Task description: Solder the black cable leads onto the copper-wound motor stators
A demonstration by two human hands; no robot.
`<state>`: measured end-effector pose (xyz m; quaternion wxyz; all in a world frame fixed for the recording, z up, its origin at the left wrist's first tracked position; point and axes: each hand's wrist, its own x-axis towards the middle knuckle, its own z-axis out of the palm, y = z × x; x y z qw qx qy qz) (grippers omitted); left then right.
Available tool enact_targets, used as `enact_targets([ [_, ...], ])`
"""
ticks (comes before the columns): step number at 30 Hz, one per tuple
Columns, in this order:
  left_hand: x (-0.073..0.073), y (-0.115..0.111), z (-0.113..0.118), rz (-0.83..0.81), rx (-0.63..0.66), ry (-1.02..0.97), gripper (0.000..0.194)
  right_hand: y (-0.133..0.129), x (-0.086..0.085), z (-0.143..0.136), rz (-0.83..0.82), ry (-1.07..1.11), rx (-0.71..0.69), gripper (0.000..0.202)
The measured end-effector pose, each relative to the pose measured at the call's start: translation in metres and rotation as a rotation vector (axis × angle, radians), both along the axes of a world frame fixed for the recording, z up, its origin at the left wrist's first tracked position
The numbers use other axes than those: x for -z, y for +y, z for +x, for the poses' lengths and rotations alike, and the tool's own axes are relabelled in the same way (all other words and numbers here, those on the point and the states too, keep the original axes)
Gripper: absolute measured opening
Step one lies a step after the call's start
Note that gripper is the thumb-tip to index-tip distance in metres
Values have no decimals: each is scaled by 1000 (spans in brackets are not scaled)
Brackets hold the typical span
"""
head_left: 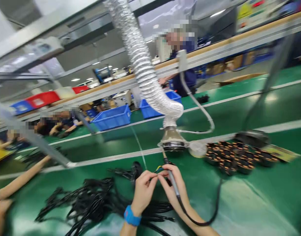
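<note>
I have the left hand (142,190) and right hand (177,185) meeting over the green desk (268,206), fingertips pinched on what looks like thin wire (159,168), though blur hides the ends; the right also grips a soldering iron (173,180). Black cables (91,200) crowd my left, copper coils (245,164) sit to the right, and a hose hood (173,136) hangs ahead.

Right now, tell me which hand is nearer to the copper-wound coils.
Right. The right hand, with the soldering iron, is left of the coils across some green surface; the left hand is farther left, beside the black cables.
</note>
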<state>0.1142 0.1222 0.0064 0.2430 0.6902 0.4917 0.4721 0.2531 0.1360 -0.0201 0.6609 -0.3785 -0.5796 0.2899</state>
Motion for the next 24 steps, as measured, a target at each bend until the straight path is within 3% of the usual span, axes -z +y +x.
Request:
enact_targets([
  [6, 3, 8, -4, 22, -88, -97, 22, 7, 4, -4, -89, 89, -61, 41],
  [11, 7, 12, -7, -8, -87, -228, 24, 5, 1, -10, -164, 148, 10, 53],
  [14, 5, 10, -10, -46, -74, -270, 28, 2, -2, -13, -165, 144, 6, 50],
  [19, 0, 4, -13, -99, -38, -183, 24, -7, -16, -7, 134, -227, 164, 33],
  [24, 0, 1, -10, -29, -21, -64, 12, -9, -25, -5, 307, -388, 69, 29],
])
